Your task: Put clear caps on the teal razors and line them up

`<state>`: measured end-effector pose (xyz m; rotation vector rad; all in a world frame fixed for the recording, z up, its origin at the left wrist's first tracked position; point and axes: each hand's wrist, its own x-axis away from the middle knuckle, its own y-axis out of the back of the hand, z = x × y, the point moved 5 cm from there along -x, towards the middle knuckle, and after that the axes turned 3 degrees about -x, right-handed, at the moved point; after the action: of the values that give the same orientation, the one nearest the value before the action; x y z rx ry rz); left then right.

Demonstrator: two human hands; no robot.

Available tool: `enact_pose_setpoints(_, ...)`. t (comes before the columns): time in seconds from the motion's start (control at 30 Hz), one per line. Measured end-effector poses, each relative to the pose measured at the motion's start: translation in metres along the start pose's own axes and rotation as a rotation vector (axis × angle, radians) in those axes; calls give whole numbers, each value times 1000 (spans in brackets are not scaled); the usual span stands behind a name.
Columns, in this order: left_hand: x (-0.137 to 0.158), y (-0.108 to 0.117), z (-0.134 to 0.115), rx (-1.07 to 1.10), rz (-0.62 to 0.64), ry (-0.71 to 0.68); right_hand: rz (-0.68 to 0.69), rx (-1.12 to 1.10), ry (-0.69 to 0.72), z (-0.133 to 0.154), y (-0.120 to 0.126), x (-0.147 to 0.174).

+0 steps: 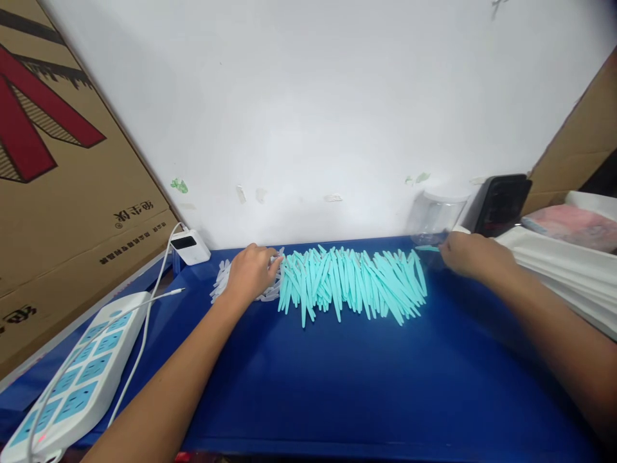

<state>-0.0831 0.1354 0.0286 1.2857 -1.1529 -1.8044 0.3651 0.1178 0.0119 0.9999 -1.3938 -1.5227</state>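
Observation:
Slim teal plastic sticks (pixel 347 280) lie in a long, loose row across the blue table. A smaller heap of translucent pale pieces (pixel 222 278) sits at their left end, partly covered by my left hand (pixel 251 270). The fingers of that hand are curled and pinched at the border between the two heaps; what they hold, if anything, is hidden. To the right of the row, my right hand (pixel 460 251) is closed on one teal stick (pixel 427 248), which points left from the fingertips.
A clear plastic jar (pixel 436 218) stands by the wall behind my right hand, beside a black object (pixel 504 204). White stacked trays (pixel 554 263) are at right. To the left are a power strip (pixel 81 373), cables, a white power bank (pixel 191 247) and a cardboard box (pixel 72 212).

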Motion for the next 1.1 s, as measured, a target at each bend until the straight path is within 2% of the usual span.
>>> enact_pose_setpoints(0.2,-1,-2,7,-43,53,26,13,2,7,0,-1,1)
enact_pose_setpoints(0.33,-2,-2,14,-45,80,57,-30,-98,150,19,-3,7)
enact_pose_setpoints(0.43,-4,-1,22,22,90,68,29,-214,253,36,-17,13)
enact_pose_setpoints(0.6,-6,-4,28,230,144,12,118,-236,358,50,-33,20)
enact_pose_setpoints(0.83,-6,-10,23,455,240,-130,146,-177,321,50,-31,20)
enact_pose_setpoints(1.1,-4,-26,23,348,252,-136,90,-149,305,51,-27,23)
